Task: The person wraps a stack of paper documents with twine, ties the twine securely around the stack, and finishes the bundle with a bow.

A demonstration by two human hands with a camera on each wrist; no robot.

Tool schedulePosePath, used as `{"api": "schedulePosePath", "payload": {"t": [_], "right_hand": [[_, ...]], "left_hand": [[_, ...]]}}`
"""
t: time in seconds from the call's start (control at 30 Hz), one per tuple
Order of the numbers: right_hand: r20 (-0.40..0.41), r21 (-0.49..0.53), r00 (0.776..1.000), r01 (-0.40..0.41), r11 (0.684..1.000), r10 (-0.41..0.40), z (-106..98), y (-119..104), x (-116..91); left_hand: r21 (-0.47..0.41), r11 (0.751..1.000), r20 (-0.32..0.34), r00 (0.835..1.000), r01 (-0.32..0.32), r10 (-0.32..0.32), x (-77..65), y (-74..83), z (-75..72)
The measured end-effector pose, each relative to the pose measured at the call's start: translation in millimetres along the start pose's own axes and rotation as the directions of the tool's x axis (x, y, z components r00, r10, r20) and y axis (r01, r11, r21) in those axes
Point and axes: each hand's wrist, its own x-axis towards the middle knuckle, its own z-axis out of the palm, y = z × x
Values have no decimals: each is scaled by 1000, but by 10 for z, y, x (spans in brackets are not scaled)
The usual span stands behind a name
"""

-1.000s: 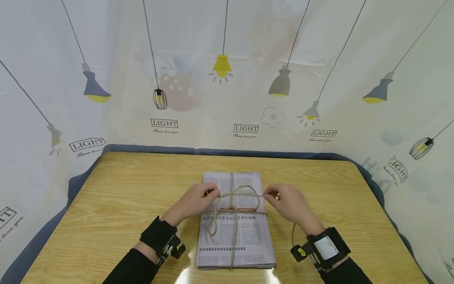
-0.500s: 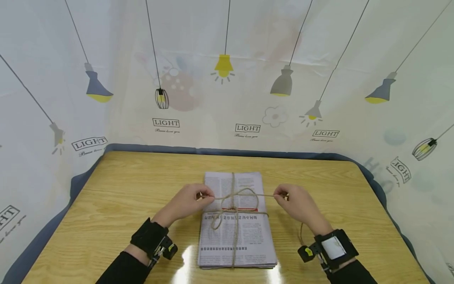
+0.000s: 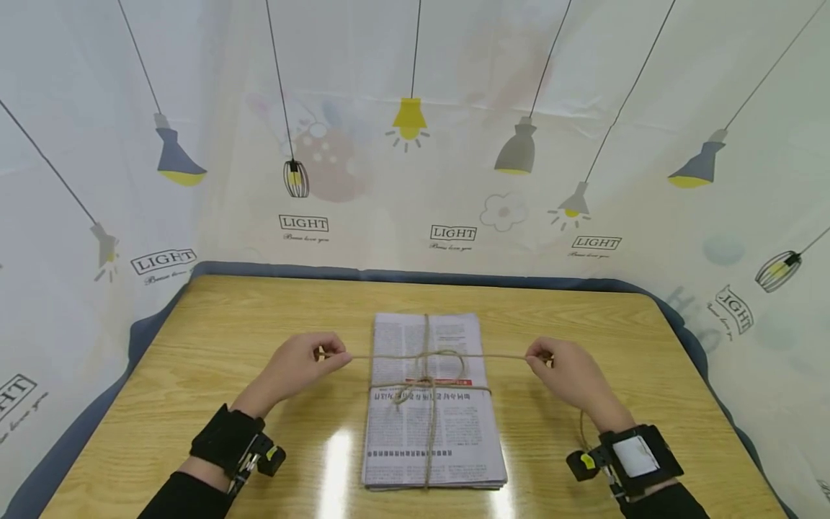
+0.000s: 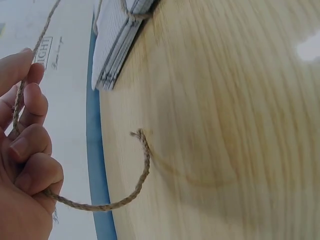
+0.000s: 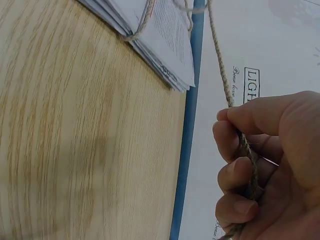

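A stack of newspapers (image 3: 402,432) lies on the table with brown twine (image 3: 431,425) crossed around it lengthwise and widthwise. Above the crossing, loose loops of the twine lie over the top sheet. My left hand (image 3: 301,366), left of the stack, pinches one strand between thumb and forefinger; in the left wrist view its other fingers curl round the twine (image 4: 100,206), whose frayed end hangs free. To the right of the stack my right hand (image 3: 570,371) pinches the opposite strand, with the twine (image 5: 220,65) running through its curled fingers. Between both hands the strand stretches nearly straight.
The wooden table (image 3: 227,324) has a dark blue border (image 3: 454,280) along its back and sides. Behind it hangs a pale curtain (image 3: 376,238) printed with lamps. Light reflects off the tabletop near the stack.
Both hands have moved apart, the left one to the left and the right one to the right. The twine between them has drawn straighter, and the loops over the newspapers have become smaller.
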Motion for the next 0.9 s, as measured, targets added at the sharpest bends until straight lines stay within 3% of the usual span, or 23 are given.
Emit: {"api": "schedulePosePath", "payload": {"t": [0.27,0.53,0.7,0.9], "right_hand": [[-11,-1,1000,5,1000,-5,-29,131,-61],[-11,-31,1000,-18,999,18,-72,284,-160],[-7,-63,997,-79,995,79,-133,442,-244],[-2,-96,985,-174,980,175,-172,789,-360]], "left_hand": [[-41,997,-1,997,73,-73,-204,-212,-145],[-67,995,-19,997,76,-77,-373,-376,-270],[-13,995,-48,994,101,-102,-492,-530,-364],[35,984,-83,981,176,-173,-645,-717,-465]]}}
